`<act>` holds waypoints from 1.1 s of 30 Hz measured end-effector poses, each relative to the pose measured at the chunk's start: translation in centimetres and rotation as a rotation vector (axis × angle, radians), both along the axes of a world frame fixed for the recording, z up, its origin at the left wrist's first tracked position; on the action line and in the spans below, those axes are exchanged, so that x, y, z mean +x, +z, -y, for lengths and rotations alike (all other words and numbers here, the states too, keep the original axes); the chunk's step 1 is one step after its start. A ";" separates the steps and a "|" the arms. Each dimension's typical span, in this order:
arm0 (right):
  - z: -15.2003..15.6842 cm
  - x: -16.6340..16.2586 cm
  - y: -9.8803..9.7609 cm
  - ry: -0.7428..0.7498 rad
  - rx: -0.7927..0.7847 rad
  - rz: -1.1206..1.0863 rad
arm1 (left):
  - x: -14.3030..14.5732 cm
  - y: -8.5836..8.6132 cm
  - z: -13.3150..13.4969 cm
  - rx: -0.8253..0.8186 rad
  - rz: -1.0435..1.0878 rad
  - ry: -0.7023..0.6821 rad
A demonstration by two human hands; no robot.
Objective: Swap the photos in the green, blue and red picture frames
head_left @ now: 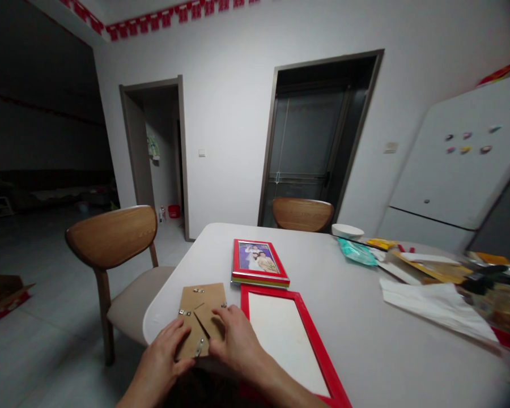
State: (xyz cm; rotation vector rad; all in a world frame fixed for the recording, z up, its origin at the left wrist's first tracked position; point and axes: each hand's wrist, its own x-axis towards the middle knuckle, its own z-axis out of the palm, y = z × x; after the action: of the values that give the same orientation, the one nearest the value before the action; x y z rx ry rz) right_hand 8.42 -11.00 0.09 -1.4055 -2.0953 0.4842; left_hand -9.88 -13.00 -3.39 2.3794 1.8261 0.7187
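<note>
Two hands [164, 347], one board [208, 300] under the fingers [171, 333], four clips [199, 290] near them, two red frames [315, 340] to their right, one photo [257, 258] beyond them, two chairs [113, 235] farther out, one bowl [347, 230] and one fridge [463, 175] far right.

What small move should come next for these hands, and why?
Probably have the right hand try the bottom clip while the left hand steadies the board: both hands touch the board, and that clip lies uncovered between them. Whether it is fastened is too small to tell.
</note>
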 end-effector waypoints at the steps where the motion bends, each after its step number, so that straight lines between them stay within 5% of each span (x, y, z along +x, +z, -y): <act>1: 0.3 0.6 0.5 0.000 0.008 -0.035 | 0.4 0.5 0.1 0.016 0.019 -0.016; 8: 3.1 8.6 2.2 -0.077 0.001 -0.012 | 7.4 4.0 1.8 -0.039 0.097 -0.218; 14: 4.8 14.2 -0.2 -0.232 -0.066 0.086 | 12.1 3.1 1.9 -0.120 0.153 -0.391; 24: 3.9 13.9 -3.1 -0.256 0.115 0.212 | 12.4 2.0 1.8 -0.140 0.152 -0.391; 33: 3.0 14.3 -2.1 -0.236 0.120 0.278 | 11.9 1.0 2.0 -0.143 0.127 -0.466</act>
State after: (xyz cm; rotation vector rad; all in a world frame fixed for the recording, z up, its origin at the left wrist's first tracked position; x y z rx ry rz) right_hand 22.72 -14.04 -1.96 -1.6998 -2.0896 0.0696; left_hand 2.01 -15.00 -2.35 2.4582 1.1630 0.6392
